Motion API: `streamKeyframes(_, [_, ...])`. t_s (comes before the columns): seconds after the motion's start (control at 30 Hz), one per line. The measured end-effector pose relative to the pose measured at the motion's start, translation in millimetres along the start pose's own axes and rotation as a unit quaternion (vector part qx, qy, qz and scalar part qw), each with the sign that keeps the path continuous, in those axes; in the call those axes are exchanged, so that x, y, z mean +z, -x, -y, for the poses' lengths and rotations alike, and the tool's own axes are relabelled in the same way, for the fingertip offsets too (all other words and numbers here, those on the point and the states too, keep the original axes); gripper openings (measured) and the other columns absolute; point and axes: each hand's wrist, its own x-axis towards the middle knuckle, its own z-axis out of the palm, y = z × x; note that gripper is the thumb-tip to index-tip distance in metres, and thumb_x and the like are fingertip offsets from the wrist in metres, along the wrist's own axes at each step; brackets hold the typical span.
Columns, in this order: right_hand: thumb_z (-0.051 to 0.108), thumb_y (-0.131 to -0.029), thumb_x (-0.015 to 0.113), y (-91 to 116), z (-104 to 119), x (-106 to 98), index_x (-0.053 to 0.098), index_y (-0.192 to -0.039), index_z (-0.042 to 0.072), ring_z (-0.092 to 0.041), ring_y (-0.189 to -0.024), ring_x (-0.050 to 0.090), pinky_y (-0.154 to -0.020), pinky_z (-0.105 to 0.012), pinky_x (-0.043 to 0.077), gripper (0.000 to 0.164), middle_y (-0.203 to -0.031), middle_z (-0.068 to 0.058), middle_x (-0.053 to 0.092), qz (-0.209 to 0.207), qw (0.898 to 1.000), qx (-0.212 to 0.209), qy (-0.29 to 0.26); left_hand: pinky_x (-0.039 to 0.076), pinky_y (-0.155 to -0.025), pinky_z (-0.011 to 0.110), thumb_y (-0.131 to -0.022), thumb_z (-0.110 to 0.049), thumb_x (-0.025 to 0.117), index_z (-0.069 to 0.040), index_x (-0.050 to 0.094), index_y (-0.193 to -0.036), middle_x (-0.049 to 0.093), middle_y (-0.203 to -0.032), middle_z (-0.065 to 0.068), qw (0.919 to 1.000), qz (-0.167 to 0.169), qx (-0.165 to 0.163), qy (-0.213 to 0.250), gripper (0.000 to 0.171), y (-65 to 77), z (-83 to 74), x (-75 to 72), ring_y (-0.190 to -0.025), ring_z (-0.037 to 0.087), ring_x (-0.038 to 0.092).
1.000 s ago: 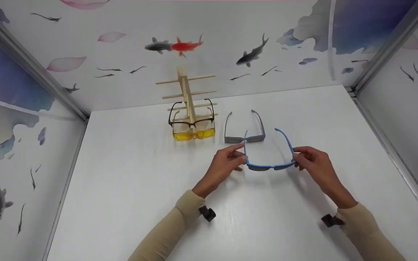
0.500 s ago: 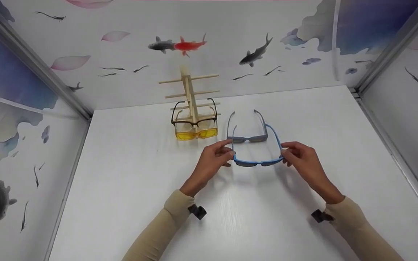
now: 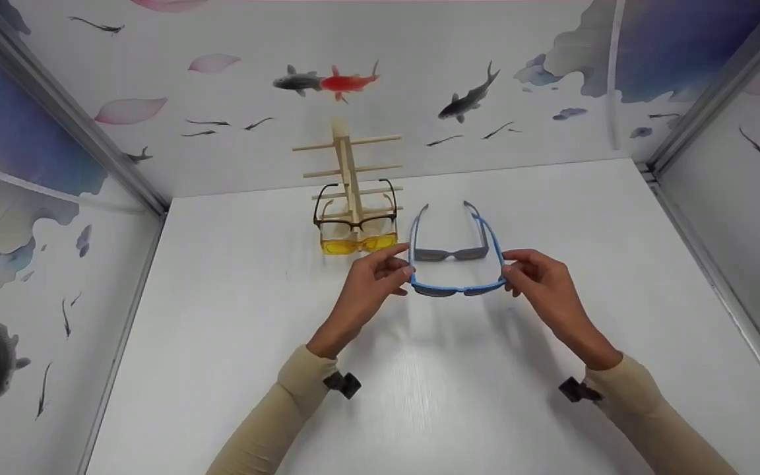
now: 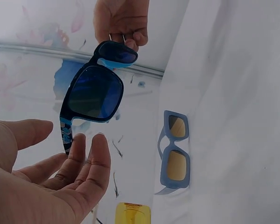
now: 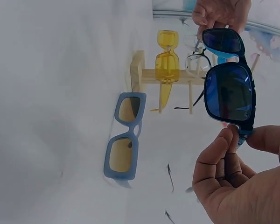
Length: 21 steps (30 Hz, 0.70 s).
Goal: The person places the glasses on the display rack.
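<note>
Blue-framed sunglasses [image 3: 436, 290] with dark, bluish lenses are held up above the table, their temples unfolded and pointing away from me. My left hand [image 3: 375, 276] grips them by the left temple near the hinge; in the left wrist view the fingers lie behind the temple and the thumb stands beside it. On the other side my right hand [image 3: 539, 280] pinches the right temple between thumb and fingers. Behind them, grey-blue sunglasses [image 3: 449, 254] with amber lenses rest on the table, temples unfolded, partly overlapped by the blue pair in the head view.
A wooden glasses stand [image 3: 347, 161] with several crossbars is at the back, left of both hands. Black-framed glasses [image 3: 355, 225] hang on it above yellow glasses [image 3: 338, 247]. Printed walls surround the white table [image 3: 221, 330] at the back and sides.
Both hands have carried the blue sunglasses left and slightly away from me, so they now overlap the grey-blue pair in the head view. The stand and its glasses stay put.
</note>
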Motion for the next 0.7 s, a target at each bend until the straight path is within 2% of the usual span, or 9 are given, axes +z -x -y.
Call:
streamKeyframes(0.43, [0.012, -0.110, 0.066, -7, 26, 17, 0.070, -0.136, -0.001, -0.020, -0.081, 0.069, -0.078, -0.029, 0.060, 0.029, -0.097, -0.016, 0.075, 0.015, 0.999, -0.028, -0.011, 0.067, -0.089, 0.036, -0.109, -0.013, 0.071, -0.005, 0.062, -0.155, 0.071, -0.118, 0.015, 0.9991, -0.023, 0.034, -0.011, 0.048, 15.0, -16.6, -23.6, -0.109, 0.025, 0.074])
streamKeyframes(0.7, [0.008, -0.110, 0.064, -11, 36, 29, 0.068, -0.135, -0.005, -0.021, -0.082, 0.069, -0.076, -0.024, 0.061, 0.028, -0.098, -0.016, 0.075, 0.033, 0.998, -0.051, -0.030, 0.067, -0.087, 0.036, -0.108, -0.014, 0.072, -0.003, 0.062, -0.155, 0.071, -0.118, 0.014, 0.9976, -0.042, 0.048, -0.025, 0.049, 26.9, -24.7, -37.3, -0.109, 0.029, 0.074])
